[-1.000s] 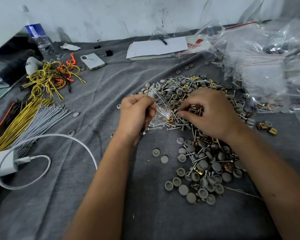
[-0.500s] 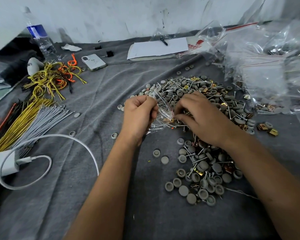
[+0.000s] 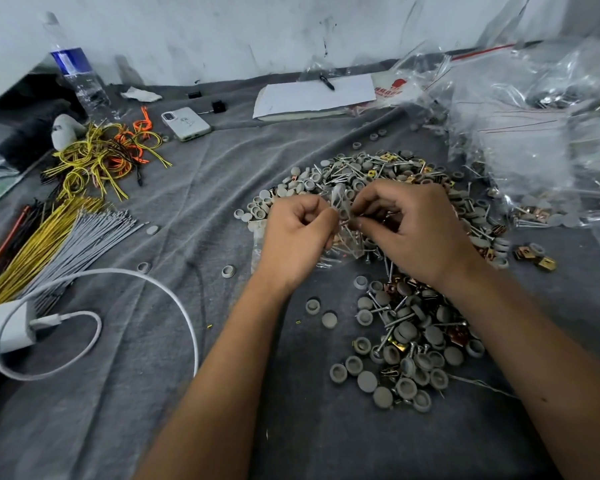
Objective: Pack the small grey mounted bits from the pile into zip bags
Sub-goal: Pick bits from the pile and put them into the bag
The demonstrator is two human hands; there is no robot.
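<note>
A pile of small grey mounted bits (image 3: 409,337), mixed with screws and brass clips, spreads over the grey cloth from the centre to the lower right. My left hand (image 3: 295,237) grips a small clear zip bag (image 3: 342,216) with several bits inside it. My right hand (image 3: 409,226) is right beside it, its thumb and fingers pinching a thin metal piece at the bag's mouth. Both hands hover over the upper part of the pile and hide the bits beneath them.
A heap of clear zip bags (image 3: 541,133) fills the right. A notepad (image 3: 312,97) with a pen, a phone (image 3: 186,123) and a water bottle (image 3: 78,81) lie at the back. Wire bundles (image 3: 66,230) and a white charger cable (image 3: 84,313) sit left.
My right hand has come off the pile and moved left to the bag's mouth. My left hand has lifted the bag slightly and turned it more upright.
</note>
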